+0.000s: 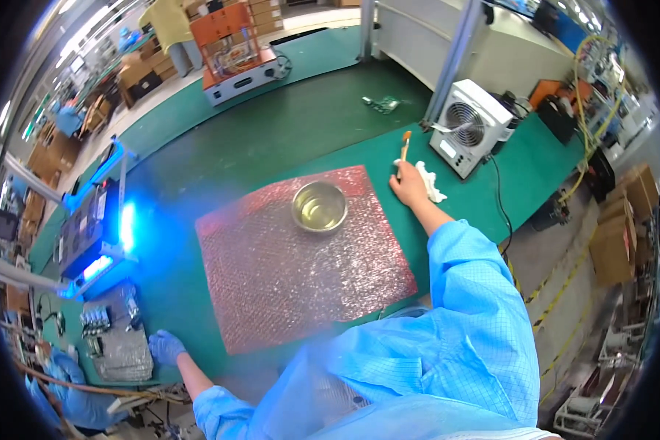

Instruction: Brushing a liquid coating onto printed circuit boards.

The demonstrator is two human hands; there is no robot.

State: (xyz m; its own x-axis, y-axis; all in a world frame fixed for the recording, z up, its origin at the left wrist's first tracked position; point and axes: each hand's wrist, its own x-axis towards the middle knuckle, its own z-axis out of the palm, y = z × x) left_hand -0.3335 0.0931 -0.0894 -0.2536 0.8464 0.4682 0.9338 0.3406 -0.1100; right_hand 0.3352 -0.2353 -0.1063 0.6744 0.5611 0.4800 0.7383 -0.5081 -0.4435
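My bare right hand (pixel 409 185) is at the right of the bench, closed around the lower part of a small brush (pixel 405 141). The brush points away from me, its orange-brown end uppermost. A crumpled white cloth (pixel 432 183) lies against the right side of that hand. My left hand (pixel 166 347), in a blue-purple glove, rests on the green mat beside a clear plastic bag (pixel 123 355); its fingers look stretched out and hold nothing visible. Between my hands, a round metal bowl (pixel 320 207) with pale yellowish liquid stands on a pink bubble-wrap sheet (pixel 301 271).
A white fan unit (pixel 468 126) stands at the right, its cable (pixel 500 198) trailing down. A lamp box (pixel 99 227) glows blue at the left, near small parts (pixel 95 320). Farther off are a circuit board (pixel 383 104) and an orange-and-white machine (pixel 235 62).
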